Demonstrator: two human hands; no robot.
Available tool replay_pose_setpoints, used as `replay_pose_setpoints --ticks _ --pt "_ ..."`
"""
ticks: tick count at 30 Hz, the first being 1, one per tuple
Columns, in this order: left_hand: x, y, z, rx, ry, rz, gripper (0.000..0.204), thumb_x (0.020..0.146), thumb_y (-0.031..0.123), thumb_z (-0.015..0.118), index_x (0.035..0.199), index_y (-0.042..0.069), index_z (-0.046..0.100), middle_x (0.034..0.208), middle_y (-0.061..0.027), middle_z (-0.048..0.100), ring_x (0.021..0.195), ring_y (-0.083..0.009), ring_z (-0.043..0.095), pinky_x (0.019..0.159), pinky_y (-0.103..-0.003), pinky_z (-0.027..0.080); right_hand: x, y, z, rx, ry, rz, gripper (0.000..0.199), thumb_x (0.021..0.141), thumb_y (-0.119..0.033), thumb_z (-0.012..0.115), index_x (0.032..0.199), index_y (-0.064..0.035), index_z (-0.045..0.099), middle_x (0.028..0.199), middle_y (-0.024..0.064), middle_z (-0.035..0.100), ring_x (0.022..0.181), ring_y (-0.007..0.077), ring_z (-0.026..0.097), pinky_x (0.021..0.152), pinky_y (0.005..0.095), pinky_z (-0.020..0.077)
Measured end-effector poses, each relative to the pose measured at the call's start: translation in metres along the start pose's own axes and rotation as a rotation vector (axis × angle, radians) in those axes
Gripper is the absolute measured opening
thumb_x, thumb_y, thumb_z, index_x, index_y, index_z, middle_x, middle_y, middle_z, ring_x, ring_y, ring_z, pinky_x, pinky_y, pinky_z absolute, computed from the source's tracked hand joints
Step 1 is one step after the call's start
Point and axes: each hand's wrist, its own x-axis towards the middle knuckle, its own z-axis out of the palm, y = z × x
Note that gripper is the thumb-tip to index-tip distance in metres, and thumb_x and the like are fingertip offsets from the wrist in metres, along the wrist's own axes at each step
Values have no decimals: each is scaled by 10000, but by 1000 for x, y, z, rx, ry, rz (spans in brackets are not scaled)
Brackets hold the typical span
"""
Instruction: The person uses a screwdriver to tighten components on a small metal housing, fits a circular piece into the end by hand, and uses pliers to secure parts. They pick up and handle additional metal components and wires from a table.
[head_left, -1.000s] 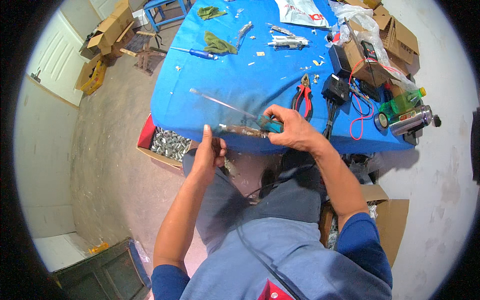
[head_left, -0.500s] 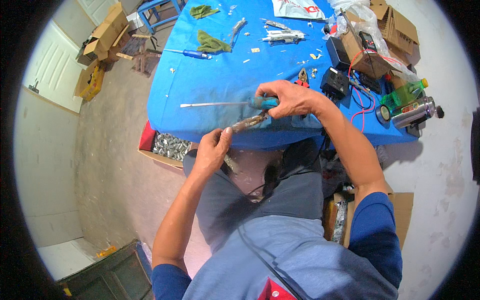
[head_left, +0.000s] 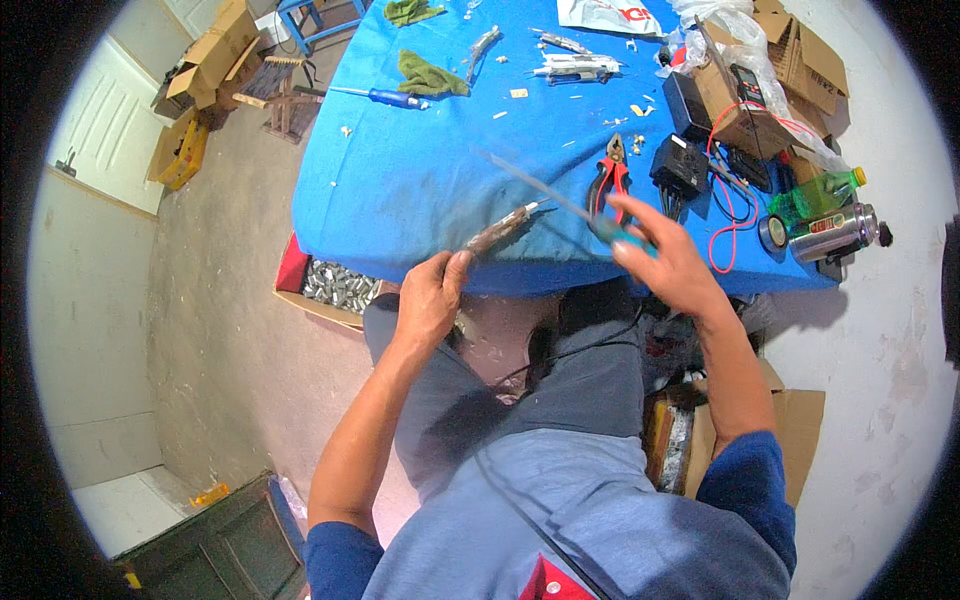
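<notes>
Brown rod (head_left: 495,233) juts beyond pinching left grip (head_left: 432,290) — right grip (head_left: 665,262) seemingly around blurred screwdriver (head_left: 607,230).

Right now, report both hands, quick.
Left hand: closed, holding a narrow brownish part.
Right hand: loosely closed, holding a teal-handled screwdriver, blurred.

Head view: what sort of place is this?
Probably a small makeshift workshop: red-handled pliers and a blue-handled screwdriver lie on a blue-covered table, with a box of metallic pieces beside it.

Tablecloth (head_left: 400,150) blue (greyish patches); screwdriver handle (head_left: 606,229) teal; pliers grips (head_left: 622,179) red-black.
</notes>
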Motion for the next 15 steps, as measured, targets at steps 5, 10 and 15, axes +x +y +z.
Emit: replay_pose_setpoints --ticks 5,10,15 --pt "-1 1 1 -2 28 7 476 974 394 517 757 -25 582 597 -52 493 587 -129 438 547 -311 387 -68 -8 -19 -25 -115 94 422 851 -197 628 1226 -12 575 1175 177 629 1099 243 606 951 341 446" --pt "0 8 7 9 19 -6 478 972 391 494 808 -47 592 670 -200 573 615 -323 544 619 -405 441 -81 -5 -7 -5 -71 104 401 877 -209 634 1225 -15 595 1009 101 662 825 130 612 745 272 491" --pt "0 10 7 55 4 -7 486 972 401 495 807 -46 592 667 -199 570 611 -324 541 615 -403 441 -74 -2 7 -66 -80 39 374 879 -163 625 1220 -10 599 1059 138 678 951 201 645 841 309 485"
